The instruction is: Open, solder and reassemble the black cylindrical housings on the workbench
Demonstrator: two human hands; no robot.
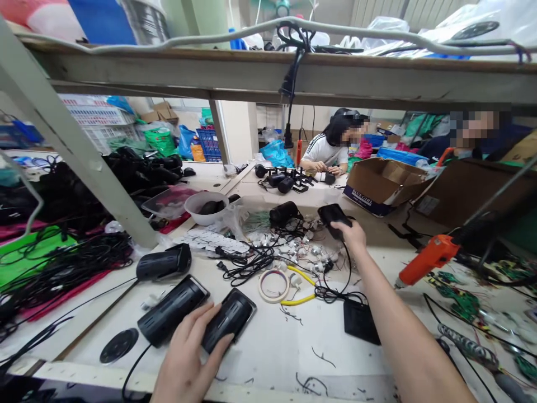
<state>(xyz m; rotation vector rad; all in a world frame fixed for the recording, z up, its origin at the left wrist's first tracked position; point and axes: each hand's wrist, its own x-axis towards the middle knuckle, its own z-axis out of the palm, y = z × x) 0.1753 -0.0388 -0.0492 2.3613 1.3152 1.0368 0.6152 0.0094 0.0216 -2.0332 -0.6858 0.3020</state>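
Left hand: the left hand [191, 358] is lying nearest the camera, fingers spread and curled over a glossy black oblong plastic housing [229, 320] at the front of the white worktable [277, 347]; it is pressing or steadying the housing, not lifting it.
Left grip: loosely open, palm down, fingertips touching the housing's near end.
Neighbouring housings: a second black oblong housing [173, 309] is lying just beside the first, and a third black cylindrical housing [164, 261] behind it; they seem to be lined up within easy reach.
Flat parts: a round black disc [119, 345] is lying left of the hand, and a flat black square plate [361, 322] towards the right arm.
Mid table: a ring of pale tape [273, 285] and a yellow cable [300, 291] are lying among loose black wires.
Right hand: the right hand [351, 234] is stretching further out, arm extended.
Right grip: closing around a small black rounded casing [333, 215], fingers wrapped over its top; a black lead is trailing from it.
Right side: an orange glue gun [425, 260] is resting, nozzle down-left, well apart from both hands.
Far: a white bowl [205, 207] and an open cardboard box [384, 187] are sitting beyond; a co-worker's hands [327, 167] are working at the far table.
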